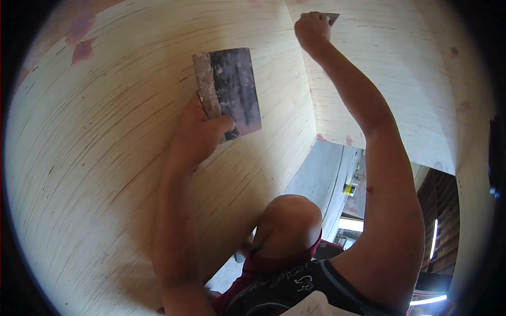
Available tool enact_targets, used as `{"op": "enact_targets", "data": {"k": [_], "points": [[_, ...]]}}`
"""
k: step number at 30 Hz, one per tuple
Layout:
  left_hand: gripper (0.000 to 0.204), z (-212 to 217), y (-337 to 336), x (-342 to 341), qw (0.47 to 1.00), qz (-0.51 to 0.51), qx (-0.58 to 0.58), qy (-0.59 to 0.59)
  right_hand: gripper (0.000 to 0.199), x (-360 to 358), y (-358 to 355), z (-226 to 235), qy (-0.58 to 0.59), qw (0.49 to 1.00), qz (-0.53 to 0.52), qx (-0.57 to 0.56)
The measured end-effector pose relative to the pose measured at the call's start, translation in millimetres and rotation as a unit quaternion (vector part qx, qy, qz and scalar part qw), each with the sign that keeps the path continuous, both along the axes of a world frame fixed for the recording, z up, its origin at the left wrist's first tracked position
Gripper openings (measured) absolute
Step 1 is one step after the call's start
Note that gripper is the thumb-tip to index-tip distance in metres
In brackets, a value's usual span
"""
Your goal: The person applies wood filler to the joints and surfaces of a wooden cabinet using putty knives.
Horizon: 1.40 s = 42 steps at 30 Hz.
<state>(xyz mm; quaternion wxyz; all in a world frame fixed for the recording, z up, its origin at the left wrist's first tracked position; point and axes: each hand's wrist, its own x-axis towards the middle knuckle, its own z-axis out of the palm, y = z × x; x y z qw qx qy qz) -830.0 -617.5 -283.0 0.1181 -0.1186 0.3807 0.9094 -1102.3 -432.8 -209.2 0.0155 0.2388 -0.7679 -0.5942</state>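
My left hand [197,131] is closed on a wide putty knife [237,87], thumb over its lower edge. The blade is dark with pinkish smears, and a crusted tan strip runs along its left side. Stretched up to the top of the view, my right hand [312,30] grips a smaller scraper [333,19], of which only a dark corner shows past the fingers. That scraper is at the pale wood panel [390,68] on the right, close to the corner seam. Behind the putty knife stands the left wood panel [105,158].
Reddish filler patches [83,51] mark the panels. Below the right panel's lower edge, an opening shows grey floor [313,166] and a yellow-and-dark container [348,189]. My bent knee [292,218] is close to the left panel. Dark slatted boards [445,221] appear at the lower right.
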Motion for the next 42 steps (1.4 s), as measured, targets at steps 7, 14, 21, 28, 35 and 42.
{"op": "enact_targets", "data": {"k": [7,14,21,28,35,42], "points": [[0.038,-1.4,4.2,1.0,0.999,0.001,-0.027,0.028,0.015,28.3,41.2,11.7,-0.012,0.992,-0.112,-0.058],[0.034,-0.9,5.7,1.2,0.999,0.020,-0.014,0.030,0.027,177.6,133.2,30.8,-0.121,0.990,0.031,-0.061],[0.031,-0.2,8.6,-1.4,0.999,-0.003,-0.047,0.017,0.040,196.8,163.5,52.1,-0.086,0.994,0.053,-0.033],[0.031,-2.4,9.0,1.7,0.999,0.007,-0.037,0.026,0.041,157.0,160.0,28.7,-0.087,0.990,0.106,0.030],[0.031,2.0,6.1,1.1,0.998,-0.010,-0.054,0.020,0.044,104.3,164.3,11.3,-0.026,0.986,0.077,0.144],[0.033,2.2,5.5,2.1,0.997,-0.003,-0.069,0.028,0.029,121.9,138.6,-3.1,-0.060,0.995,0.008,0.082]]}}
